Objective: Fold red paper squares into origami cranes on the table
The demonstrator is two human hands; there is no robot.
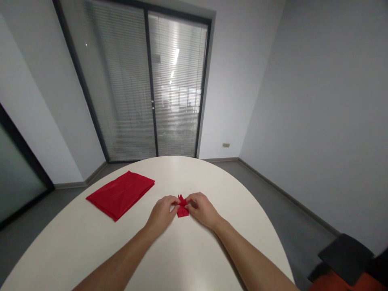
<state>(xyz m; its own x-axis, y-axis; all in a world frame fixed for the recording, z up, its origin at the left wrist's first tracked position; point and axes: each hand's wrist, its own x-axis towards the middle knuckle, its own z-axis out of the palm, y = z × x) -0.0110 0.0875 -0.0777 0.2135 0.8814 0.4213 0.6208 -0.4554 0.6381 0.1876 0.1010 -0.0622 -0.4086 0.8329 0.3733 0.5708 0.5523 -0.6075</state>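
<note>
A small folded red piece (182, 211), paper or cloth, is between my two hands over the middle of the table. Its lower part is a flat block, and short pointed tips stick up at its top. My left hand (164, 212) pinches its left edge between thumb and fingers. On the opposite edge, the thumb and fingers of my right hand (202, 208) are closed in the same way. My fingertips hide both sides of the piece. To the left lies a larger folded red sheet (123, 192), flat and apart from my hands.
The round cream table (182, 258) fills the lower view. An armrest of a black and orange chair (345, 256) stands by its right side. Beyond the far edge is a glass partition with blinds (178, 121). A wall socket (226, 145) sits low on the wall.
</note>
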